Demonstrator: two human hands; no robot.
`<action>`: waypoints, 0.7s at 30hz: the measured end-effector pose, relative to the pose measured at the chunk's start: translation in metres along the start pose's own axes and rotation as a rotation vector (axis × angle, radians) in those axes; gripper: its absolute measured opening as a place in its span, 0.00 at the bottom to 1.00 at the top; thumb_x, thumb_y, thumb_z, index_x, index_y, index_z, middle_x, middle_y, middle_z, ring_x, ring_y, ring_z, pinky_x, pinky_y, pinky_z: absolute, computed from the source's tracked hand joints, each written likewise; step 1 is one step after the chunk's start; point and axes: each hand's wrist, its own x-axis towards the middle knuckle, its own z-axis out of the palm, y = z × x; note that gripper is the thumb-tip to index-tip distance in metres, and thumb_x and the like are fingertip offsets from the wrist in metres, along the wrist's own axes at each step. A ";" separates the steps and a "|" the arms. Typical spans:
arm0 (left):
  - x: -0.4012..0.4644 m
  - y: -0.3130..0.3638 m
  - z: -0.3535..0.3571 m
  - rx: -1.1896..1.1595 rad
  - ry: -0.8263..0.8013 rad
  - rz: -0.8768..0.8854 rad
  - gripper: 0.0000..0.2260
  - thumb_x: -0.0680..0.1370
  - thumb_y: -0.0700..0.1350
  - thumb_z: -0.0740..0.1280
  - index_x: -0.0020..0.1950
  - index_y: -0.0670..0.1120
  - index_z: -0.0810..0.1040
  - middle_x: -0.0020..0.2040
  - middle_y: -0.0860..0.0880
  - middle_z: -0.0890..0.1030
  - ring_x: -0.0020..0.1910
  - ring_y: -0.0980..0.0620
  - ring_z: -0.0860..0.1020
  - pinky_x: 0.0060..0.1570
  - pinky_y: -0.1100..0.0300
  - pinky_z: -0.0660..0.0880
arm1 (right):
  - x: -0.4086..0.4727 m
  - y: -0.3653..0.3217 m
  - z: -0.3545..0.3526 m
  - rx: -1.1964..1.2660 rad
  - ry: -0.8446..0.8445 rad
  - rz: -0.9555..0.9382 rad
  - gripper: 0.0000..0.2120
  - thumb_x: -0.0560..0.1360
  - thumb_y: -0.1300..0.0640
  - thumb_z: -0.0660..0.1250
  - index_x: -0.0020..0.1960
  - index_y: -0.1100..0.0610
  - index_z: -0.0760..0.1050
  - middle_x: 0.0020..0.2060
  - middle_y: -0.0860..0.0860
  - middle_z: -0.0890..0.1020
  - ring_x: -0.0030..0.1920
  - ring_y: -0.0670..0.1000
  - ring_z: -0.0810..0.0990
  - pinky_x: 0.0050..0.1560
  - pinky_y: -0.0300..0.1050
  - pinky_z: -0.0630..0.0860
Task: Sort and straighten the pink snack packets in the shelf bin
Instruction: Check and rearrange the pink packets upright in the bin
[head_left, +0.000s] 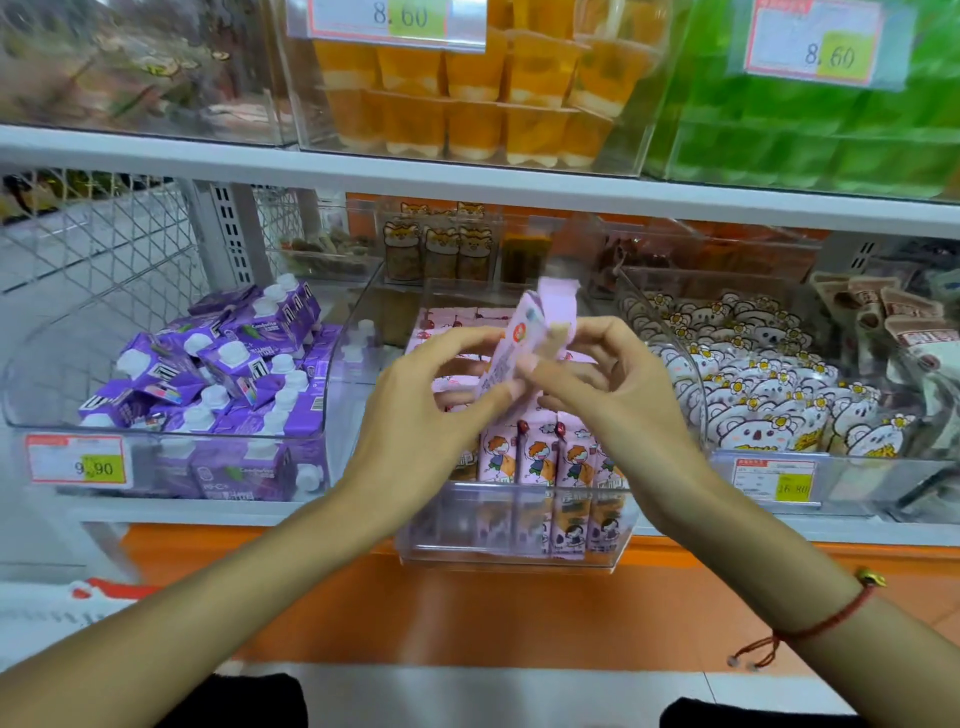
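A clear plastic shelf bin (514, 556) in the middle of the shelf holds pink snack packets (540, 457) with cartoon figures, standing upright in a front row, with more lying flat behind. Above the bin, both hands hold a few pink packets (514, 343) lifted and tilted, their backs toward me. My left hand (431, 410) pinches the lower edge of this bunch with thumb and fingers. My right hand (602, 374) grips the bunch from the right side, fingers curled round it. One packet's top end is blurred.
Left of the bin sits a clear bin of purple drink cartons (218, 374). To the right is a bin of white bear-print packets (769, 405). Orange jelly cups (467, 104) and green packs (810, 130) fill the shelf above. Price tags hang on the bin fronts.
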 end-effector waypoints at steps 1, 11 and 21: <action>0.001 0.002 -0.003 -0.018 -0.017 -0.011 0.14 0.74 0.44 0.73 0.54 0.60 0.79 0.51 0.61 0.83 0.51 0.60 0.81 0.46 0.65 0.78 | 0.001 -0.003 -0.002 -0.010 -0.024 0.005 0.10 0.72 0.56 0.72 0.52 0.54 0.76 0.50 0.48 0.83 0.45 0.44 0.83 0.46 0.38 0.80; 0.002 0.022 -0.008 -0.324 -0.089 -0.522 0.15 0.68 0.57 0.72 0.46 0.48 0.86 0.38 0.51 0.85 0.30 0.60 0.79 0.32 0.69 0.77 | 0.003 -0.009 -0.004 -0.015 -0.042 0.174 0.12 0.75 0.50 0.69 0.52 0.57 0.78 0.32 0.51 0.81 0.29 0.45 0.78 0.31 0.35 0.76; 0.006 0.016 -0.014 -0.194 -0.167 -0.439 0.17 0.72 0.53 0.71 0.60 0.52 0.80 0.49 0.55 0.85 0.46 0.60 0.83 0.46 0.67 0.78 | 0.005 -0.002 -0.012 -0.042 -0.169 0.107 0.19 0.75 0.53 0.68 0.66 0.48 0.72 0.46 0.54 0.84 0.43 0.47 0.83 0.48 0.39 0.80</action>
